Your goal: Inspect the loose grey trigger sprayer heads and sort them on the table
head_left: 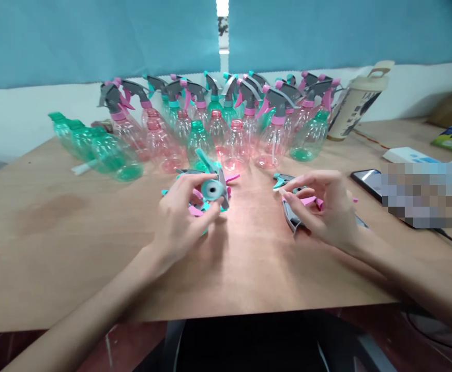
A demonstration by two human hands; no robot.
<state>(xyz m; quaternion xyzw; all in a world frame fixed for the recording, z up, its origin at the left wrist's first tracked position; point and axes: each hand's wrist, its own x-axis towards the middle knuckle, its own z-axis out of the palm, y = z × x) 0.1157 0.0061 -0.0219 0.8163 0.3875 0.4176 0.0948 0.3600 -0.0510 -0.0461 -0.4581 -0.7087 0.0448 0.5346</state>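
Note:
My left hand (185,212) grips a grey and teal trigger spray head (212,190) between thumb and fingers, with the round underside of its collar facing me. Beneath and behind that hand lie more spray heads with pink and teal parts (195,211), partly covered by it. My right hand (322,206) is closed in a pinch, and a small white piece (276,189) shows at its fingertips; its exact kind is too small to tell. Under the right hand rest several grey spray heads (291,216) with pink or teal triggers, partly hidden by the fingers.
Clear pink bottles (236,147) and green bottles (198,137) crowd the back of the wooden table (74,258), many topped with spray heads. Green bottles (113,155) lean at left. A tilted cream tumbler (356,103), a phone (369,181) and a white power strip (408,155) sit at right.

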